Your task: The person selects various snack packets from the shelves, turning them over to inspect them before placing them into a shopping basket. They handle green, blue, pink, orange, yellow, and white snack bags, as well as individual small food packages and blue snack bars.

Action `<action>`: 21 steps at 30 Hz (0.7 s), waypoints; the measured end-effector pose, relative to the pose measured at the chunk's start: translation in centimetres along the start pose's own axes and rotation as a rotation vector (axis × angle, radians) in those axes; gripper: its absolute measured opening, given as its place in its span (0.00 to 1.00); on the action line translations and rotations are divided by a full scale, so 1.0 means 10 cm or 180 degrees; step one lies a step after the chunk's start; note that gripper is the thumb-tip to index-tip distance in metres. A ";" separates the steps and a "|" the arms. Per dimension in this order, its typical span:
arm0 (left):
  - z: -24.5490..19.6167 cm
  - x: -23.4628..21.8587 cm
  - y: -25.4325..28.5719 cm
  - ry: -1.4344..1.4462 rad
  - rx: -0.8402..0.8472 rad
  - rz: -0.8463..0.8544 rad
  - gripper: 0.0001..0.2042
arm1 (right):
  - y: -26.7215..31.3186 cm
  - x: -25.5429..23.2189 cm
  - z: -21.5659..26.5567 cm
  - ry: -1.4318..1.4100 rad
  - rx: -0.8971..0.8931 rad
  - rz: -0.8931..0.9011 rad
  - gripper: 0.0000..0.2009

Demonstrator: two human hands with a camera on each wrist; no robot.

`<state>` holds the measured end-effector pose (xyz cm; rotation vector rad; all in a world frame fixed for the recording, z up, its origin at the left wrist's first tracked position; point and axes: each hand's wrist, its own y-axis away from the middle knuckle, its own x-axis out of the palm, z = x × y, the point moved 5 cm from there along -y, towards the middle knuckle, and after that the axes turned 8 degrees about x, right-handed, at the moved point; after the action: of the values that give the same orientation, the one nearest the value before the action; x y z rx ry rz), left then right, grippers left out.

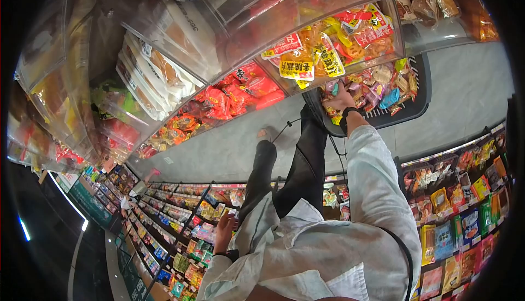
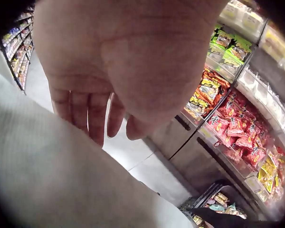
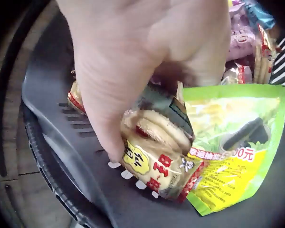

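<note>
In the head view my right hand (image 1: 340, 102) reaches into a dark basket (image 1: 421, 101) of mixed wrapped snacks. The right wrist view shows the hand (image 3: 137, 61) with its thumb against a clear-wrapped cracker packet (image 3: 154, 166); the fingers curl behind it, their tips hidden. A green and yellow packet (image 3: 237, 147) overlaps the crackers on the right. Low beside my body, my left hand (image 1: 224, 231) hangs over the aisle side. Its fingers droop loosely in the left wrist view, where the hand (image 2: 114, 71) shows nothing held.
Clear bins (image 1: 251, 63) of bagged snacks curve above the basket, one with red packets (image 1: 232, 96). Grey floor (image 1: 459, 82) lies beneath. Behind my body run racks (image 1: 465, 210) of packaged snacks. Someone in light clothing (image 1: 136, 190) is far along the aisle. A thin black cord (image 1: 281, 132) hangs near my legs.
</note>
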<state>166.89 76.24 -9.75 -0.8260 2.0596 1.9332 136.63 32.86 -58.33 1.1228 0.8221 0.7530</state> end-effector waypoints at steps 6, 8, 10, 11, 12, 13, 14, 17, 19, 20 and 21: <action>0.02 -0.01 -0.08 0.0004 0.0086 0.0009 0.15 | -0.26 0.34 -0.25 -0.1047 -0.0527 -0.0694 0.55; 0.07 -0.03 -0.09 0.0113 0.0105 0.0034 0.14 | -0.14 0.27 -0.19 -0.1132 -0.0626 -0.0754 0.51; 0.06 -0.02 -0.05 0.0131 0.0116 0.0001 0.15 | 0.05 0.18 -0.13 -0.1084 -0.0537 -0.0710 0.49; 0.02 -0.01 -0.06 0.0147 0.0148 -0.0012 0.15 | 0.19 0.13 -0.05 -0.1143 -0.0513 -0.0605 0.49; 0.05 -0.02 -0.07 0.0172 0.0218 0.0007 0.15 | 0.26 0.12 -0.02 -0.1132 -0.0716 -0.0601 0.49; 0.06 -0.03 -0.07 0.0198 0.0288 0.0020 0.15 | 0.33 0.13 0.04 -0.1120 -0.0925 -0.0592 0.49; 0.05 -0.04 -0.10 0.0223 0.0367 0.0028 0.14 | 0.37 0.12 0.12 -0.1110 -0.1140 -0.0583 0.49; 0.16 -0.09 -0.20 0.0372 0.0434 -0.0095 0.14 | 0.34 0.07 0.23 -0.0590 -0.0711 -0.0228 0.53; 0.34 -0.12 -0.28 0.0347 0.0327 -0.0140 0.14 | 0.30 0.10 0.27 -0.0473 -0.0569 -0.0101 0.53; 0.47 -0.11 -0.30 0.0371 0.0308 -0.0100 0.14 | 0.27 0.10 0.30 -0.0523 -0.0579 0.0129 0.52; 0.59 -0.10 -0.31 0.0392 0.0287 -0.0064 0.14 | 0.24 0.10 0.33 -0.0574 -0.0587 0.0364 0.50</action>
<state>167.97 82.20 -12.62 -0.9636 2.1810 1.8063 139.69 32.82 -55.46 1.0605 0.5294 0.7930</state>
